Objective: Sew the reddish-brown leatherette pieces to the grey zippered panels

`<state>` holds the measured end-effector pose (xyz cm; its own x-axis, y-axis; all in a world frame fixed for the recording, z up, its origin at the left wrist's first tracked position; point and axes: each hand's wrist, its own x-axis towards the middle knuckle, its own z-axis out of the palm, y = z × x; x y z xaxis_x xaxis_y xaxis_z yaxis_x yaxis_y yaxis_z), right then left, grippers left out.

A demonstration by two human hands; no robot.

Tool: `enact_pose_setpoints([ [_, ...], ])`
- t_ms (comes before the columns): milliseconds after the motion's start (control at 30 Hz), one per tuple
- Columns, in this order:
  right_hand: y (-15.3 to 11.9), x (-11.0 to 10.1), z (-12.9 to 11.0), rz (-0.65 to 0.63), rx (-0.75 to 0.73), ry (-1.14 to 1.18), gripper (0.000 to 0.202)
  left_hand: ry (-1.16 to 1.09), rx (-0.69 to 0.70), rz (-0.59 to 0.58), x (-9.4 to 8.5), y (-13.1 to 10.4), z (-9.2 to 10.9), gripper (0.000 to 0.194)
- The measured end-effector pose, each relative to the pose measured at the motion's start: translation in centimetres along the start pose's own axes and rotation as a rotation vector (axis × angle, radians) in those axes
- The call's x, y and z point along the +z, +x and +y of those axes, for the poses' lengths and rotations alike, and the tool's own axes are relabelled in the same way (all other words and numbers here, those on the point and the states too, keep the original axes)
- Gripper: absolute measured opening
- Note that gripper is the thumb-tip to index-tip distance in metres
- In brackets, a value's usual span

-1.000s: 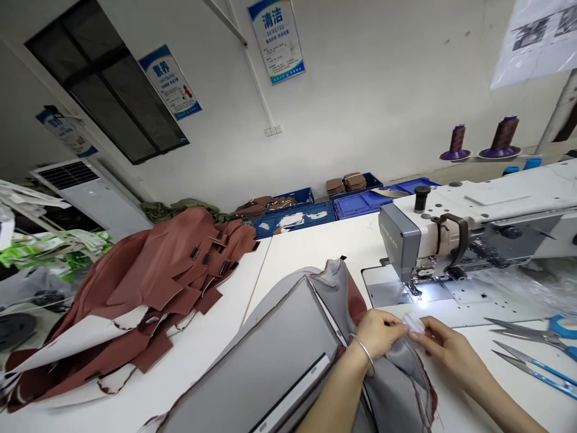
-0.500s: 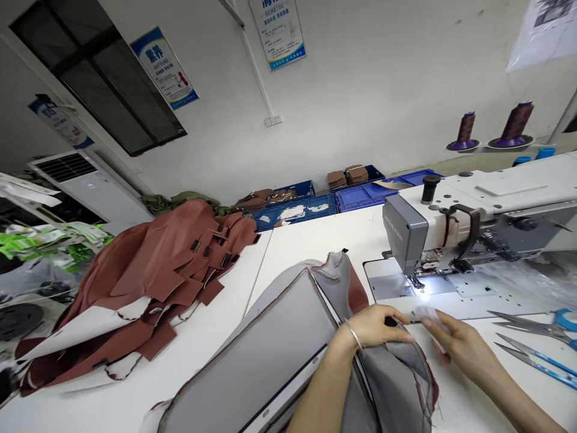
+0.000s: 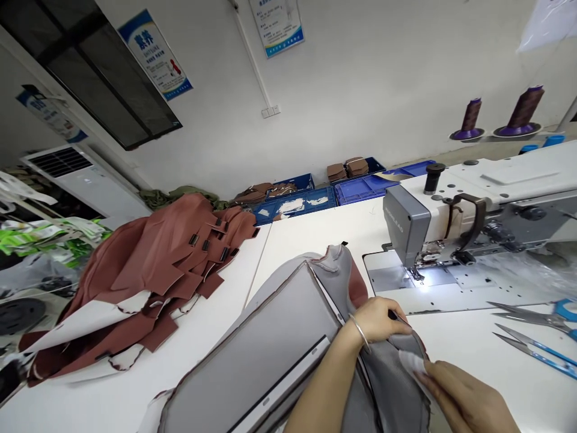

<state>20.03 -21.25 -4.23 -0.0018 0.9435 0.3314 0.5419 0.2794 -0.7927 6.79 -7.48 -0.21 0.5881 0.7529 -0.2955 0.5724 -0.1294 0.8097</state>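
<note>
A sewn cover (image 3: 252, 349), grey on the visible side with patches of maroon, lies across the table in front of me. It has seamed edges and a pale strip along one panel. My left hand (image 3: 381, 322), with a bangle at the wrist, pinches the cover's edge near a small black tab. Lower right, my right hand (image 3: 469, 397) is closed at the cover's right edge, its white-wrapped fingertip lying on the grey fabric. The fingers beneath are partly hidden. Behind both hands stands a sewing machine (image 3: 406, 225), its needle area lit.
Maroon cover pieces (image 3: 148, 258) with black clips are heaped on the left. Scissors (image 3: 536, 316) and blue-handled snips (image 3: 536, 352) lie to the right. Blue crates (image 3: 297, 207) stand behind the table (image 3: 311, 234). Thread cones (image 3: 523, 114) rise above the machine.
My right hand has moved down and toward me along the cover's right edge, its wrapped fingertip now over the grey fabric. My left hand keeps its hold. The view has shifted slightly.
</note>
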Motion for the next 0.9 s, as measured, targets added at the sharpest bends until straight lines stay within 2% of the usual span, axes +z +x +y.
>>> enact_pose_setpoints([
  [133, 1.2, 0.0, 2.2, 0.051, 0.23, -0.019, 0.033, -0.003, 0.033, -0.042, -0.2, 0.0, -0.2, 0.012],
  [233, 2.3, -0.1, 2.5, 0.028, 0.428, -0.046, 0.047, 0.024, 0.032, -0.071, -0.4, 0.1, -0.4, 0.014],
  [300, 2.7, -0.2, 2.2, 0.01, 0.496, -0.065, 0.048, 0.031, 0.016, -0.09, -0.6, 0.0, -0.4, 0.019],
  [467, 2.5, -0.2, 1.9, -0.053, 0.557, -0.024, 0.044, 0.025, 0.073, -0.134, -1.1, -0.4, -0.2, 0.027],
  [567, 2.5, -0.2, 2.4, -0.083, 0.552, 0.046, 0.044, 0.03, 0.072, -0.103, -1.1, -0.4, -0.1, 0.027],
  [767, 3.1, -0.8, 2.9, -0.196, 0.527, 0.276, 0.048, -0.137, 0.073, -0.064, -1.0, -0.1, -0.4, 0.018],
  [900, 3.7, -1.2, 2.6, -0.287, 0.552, 0.412, 0.045, -0.237, 0.113, -0.088, -1.2, -0.2, -0.6, 0.029],
])
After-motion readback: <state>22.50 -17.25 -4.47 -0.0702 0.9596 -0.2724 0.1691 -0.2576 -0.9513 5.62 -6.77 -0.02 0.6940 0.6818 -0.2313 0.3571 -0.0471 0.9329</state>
